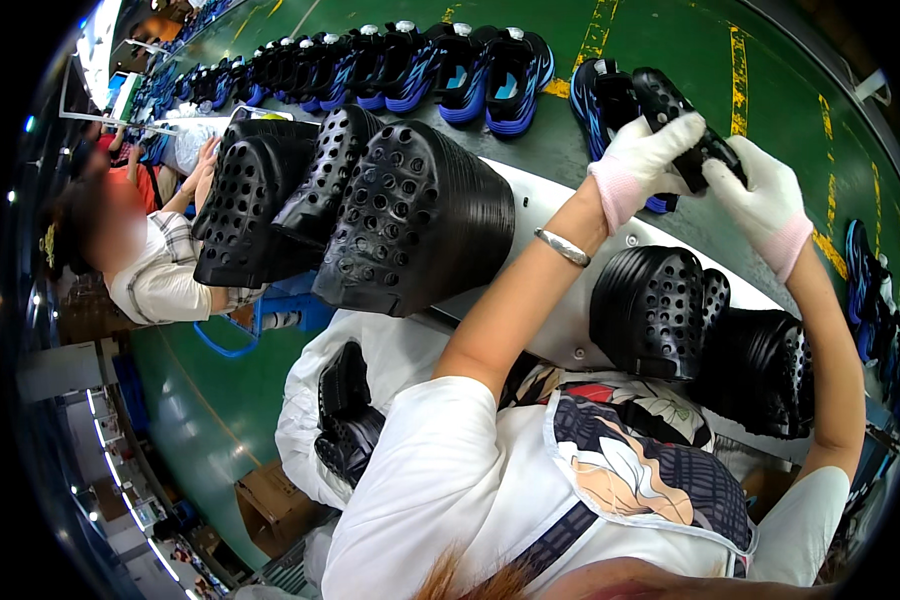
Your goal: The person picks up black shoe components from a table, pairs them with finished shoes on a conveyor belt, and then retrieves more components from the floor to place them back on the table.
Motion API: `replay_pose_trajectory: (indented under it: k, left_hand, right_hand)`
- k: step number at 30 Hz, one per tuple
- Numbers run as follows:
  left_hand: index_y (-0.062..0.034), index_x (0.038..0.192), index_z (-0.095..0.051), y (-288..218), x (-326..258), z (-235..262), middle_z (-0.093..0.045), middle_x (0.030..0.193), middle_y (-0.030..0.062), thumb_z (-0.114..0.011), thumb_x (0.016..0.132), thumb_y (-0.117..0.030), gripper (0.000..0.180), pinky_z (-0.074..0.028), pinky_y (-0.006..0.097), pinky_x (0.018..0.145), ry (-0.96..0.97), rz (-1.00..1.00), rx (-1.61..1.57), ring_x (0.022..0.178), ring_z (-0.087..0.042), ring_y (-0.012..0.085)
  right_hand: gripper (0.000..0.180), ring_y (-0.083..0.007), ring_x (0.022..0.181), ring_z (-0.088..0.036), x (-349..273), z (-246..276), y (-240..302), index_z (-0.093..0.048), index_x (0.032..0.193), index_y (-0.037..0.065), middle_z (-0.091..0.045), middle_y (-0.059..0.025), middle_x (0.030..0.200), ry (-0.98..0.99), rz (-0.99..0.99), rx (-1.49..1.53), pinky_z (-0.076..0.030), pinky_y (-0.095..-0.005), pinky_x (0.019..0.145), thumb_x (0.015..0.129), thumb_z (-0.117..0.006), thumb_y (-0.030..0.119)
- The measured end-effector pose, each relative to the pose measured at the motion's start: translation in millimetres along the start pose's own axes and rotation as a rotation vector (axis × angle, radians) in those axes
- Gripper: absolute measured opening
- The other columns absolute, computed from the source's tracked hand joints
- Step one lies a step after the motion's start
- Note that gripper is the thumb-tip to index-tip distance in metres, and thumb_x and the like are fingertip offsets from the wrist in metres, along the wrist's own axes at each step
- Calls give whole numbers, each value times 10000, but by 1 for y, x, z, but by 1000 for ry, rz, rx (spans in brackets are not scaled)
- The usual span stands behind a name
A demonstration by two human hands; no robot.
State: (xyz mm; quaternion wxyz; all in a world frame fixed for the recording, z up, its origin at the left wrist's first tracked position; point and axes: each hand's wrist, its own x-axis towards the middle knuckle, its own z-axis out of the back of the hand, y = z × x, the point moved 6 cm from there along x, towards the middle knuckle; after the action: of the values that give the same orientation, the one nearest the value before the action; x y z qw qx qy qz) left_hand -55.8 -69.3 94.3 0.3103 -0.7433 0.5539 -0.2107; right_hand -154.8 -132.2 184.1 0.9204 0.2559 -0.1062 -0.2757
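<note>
My left hand (646, 152), in a white glove with a pink cuff, is closed on a black perforated plastic shoe tree (664, 98). My right hand (762, 198), gloved the same way, grips its other end, thumb and fingers on the piece. Just to the left of and partly behind it stands a black and blue sneaker (602, 95), its lower part covered by my left hand. Nearer to me, below my hands, stacks of black shoe trees (660, 310) rest on a white ledge (550, 205).
Large nested shoe-tree stacks (410, 215) stand on the ledge at left. Beyond it runs a long row of black and blue sneakers (510, 85). A white bag (305, 420) holds more black pieces. At far left a co-worker (165, 265) stands near a blue cart (245, 335). A cardboard box (275, 505) sits on the floor.
</note>
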Motion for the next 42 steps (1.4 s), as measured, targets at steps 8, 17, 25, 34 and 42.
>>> replay_pose_trajectory:
  k: [8, 17, 25, 34, 42]
  left_hand:
    - [-23, 1007, -678, 25, 6, 35, -596, 1010, 173, -717, 777, -330, 385, -508, 380, 805, -11, -330, 1549, 871, -621, 294]
    - [-102, 1000, -675, 55, 23, 1, -584, 989, 150, -603, 869, -190, 174, -482, 426, 814, 12, -415, 1438, 941, -581, 344]
    - [-28, 1014, -675, 50, 17, 19, -636, 1011, 154, -611, 857, -156, 213, -497, 395, 843, -34, -352, 1591, 947, -610, 348]
    - [-65, 1044, -666, 79, 52, 46, -669, 977, 204, -606, 824, -388, 395, -514, 453, 801, 138, 34, 1853, 932, -632, 374]
    - [-55, 1070, -660, 86, 63, 40, -643, 1053, 221, -617, 830, -369, 398, -499, 451, 827, 97, 211, 1880, 985, -602, 398]
  right_hand:
    - [404, -310, 645, -613, -2, 16, -49, -649, 840, -16, -618, -201, 697, 205, -117, -198, -492, -378, 640, 812, -557, 376]
    - [512, -232, 585, -563, 27, 11, -99, -658, 900, -50, -591, -166, 662, 441, -252, -251, -489, -344, 593, 800, -562, 443]
    - [426, -322, 741, -682, 85, -38, -54, -706, 906, -25, -685, -209, 809, 472, -198, -477, -550, -409, 677, 766, -566, 352]
    - [346, -269, 1024, -668, 109, -119, -76, -692, 1091, 69, -678, -125, 1139, 398, -227, -315, -547, -380, 836, 756, -680, 156]
    - [384, -269, 983, -682, 120, -127, -104, -700, 1075, 66, -696, -112, 1094, 309, -285, -190, -556, -376, 802, 695, -724, 113]
